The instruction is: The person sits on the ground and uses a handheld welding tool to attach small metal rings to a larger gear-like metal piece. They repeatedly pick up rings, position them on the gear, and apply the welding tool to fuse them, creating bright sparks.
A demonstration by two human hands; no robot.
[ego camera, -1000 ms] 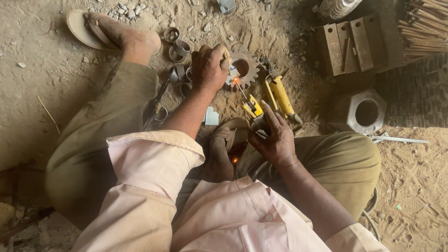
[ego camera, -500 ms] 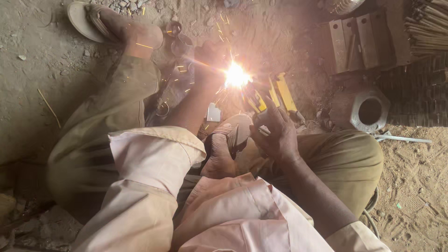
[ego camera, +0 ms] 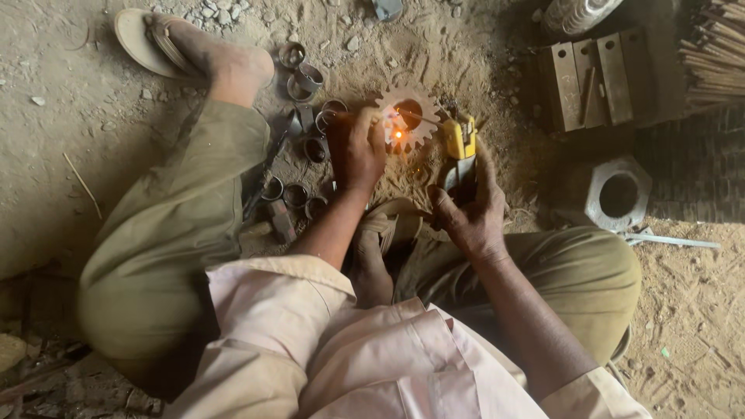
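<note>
- Toothed gear wheel (ego camera: 407, 116): rusty steel, lies flat on the sandy floor (ego camera: 93, 116) just beyond the person's crossed legs; a small orange glow sits at its left inner edge.
- Left hand (ego camera: 358, 151): curled shut, resting on the left rim of the gear and pinning it down; whether it grips anything small there cannot be told.
- Right hand (ego camera: 469, 213): wrapped around the yellow electrode holder (ego camera: 459, 147), just near and right of the gear.
- Welding rod (ego camera: 423, 118): thin, runs from the holder leftward across the gear's bore to the glowing spot.
- Step in hand, as judged: a weld spot is being laid at the gear's inner edge, the arc small or just dying. A further pass would call for a steady rod tip at the glow and the gear held still.
- Short metal rings (ego camera: 299, 190): scattered left of the gear, near the left knee.
- Hexagonal nut (ego camera: 617, 194): large, grey, well apart at right.
- Steel block (ego camera: 594, 74): grooved, far right.
- Sandal (ego camera: 143, 43): on the foot, far left.
</note>
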